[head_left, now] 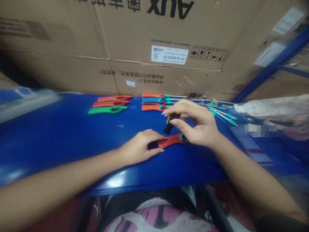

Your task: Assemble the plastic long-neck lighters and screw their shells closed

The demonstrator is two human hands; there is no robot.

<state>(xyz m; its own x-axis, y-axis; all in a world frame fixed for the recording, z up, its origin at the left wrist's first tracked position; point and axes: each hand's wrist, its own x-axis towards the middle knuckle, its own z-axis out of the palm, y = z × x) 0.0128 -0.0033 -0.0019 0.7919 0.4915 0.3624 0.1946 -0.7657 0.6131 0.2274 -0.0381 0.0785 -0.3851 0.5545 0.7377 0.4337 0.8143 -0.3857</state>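
Note:
A red lighter handle (172,140) with a teal trigger lies on the blue table in front of me. My left hand (142,145) pinches its left end between thumb and fingers. In my right hand (196,124) is a black and yellow screwdriver (169,125), tilted, with its tip down at the handle's left end. Behind my right hand, orange and blue lighters (154,100) with metal tubes lie side by side, partly hidden by the hand. Left of them rest red handle shells (111,103) and a green handle shell (107,110). Tiny screws (121,126) lie left of centre.
A large cardboard box (130,38) walls off the table's back. Metal tubes with teal ends (223,115) are scattered at right, near a phone (251,145) and a whitish plastic bag (270,108). A pale plastic object (26,100) sits at far left.

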